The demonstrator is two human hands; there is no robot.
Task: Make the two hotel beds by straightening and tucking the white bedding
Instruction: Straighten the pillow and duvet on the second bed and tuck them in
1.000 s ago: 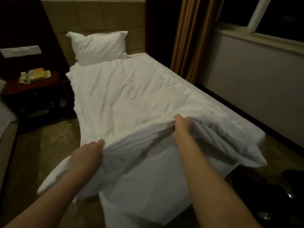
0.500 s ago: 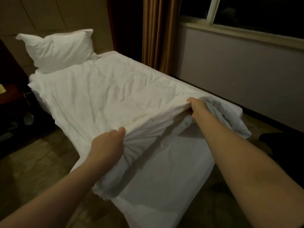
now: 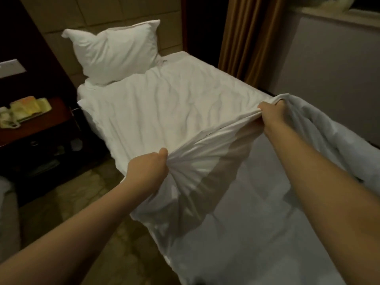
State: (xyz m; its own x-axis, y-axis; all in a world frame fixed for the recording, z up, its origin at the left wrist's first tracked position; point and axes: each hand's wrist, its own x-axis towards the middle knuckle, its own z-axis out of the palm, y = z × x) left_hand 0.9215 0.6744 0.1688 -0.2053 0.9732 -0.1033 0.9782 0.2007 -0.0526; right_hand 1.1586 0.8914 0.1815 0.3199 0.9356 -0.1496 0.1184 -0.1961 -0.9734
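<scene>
A white duvet (image 3: 174, 103) is spread over the bed (image 3: 257, 212), reaching the pillow (image 3: 117, 52) at the bed's head. Its edge at the bed's foot is held raised, bunched in the left hand (image 3: 148, 167) and right hand (image 3: 271, 116), both clenched on it.

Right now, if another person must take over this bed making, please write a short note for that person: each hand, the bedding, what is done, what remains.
Left hand: grips the bunched foot edge of the white duvet, raised off the mattress.
Right hand: grips the same edge nearer the window side, also raised.
Pillow: propped at the headboard.
Done: the duvet's upper part lies spread, wrinkled.
Left: lower the foot end, smooth it, tuck the edges.
</scene>
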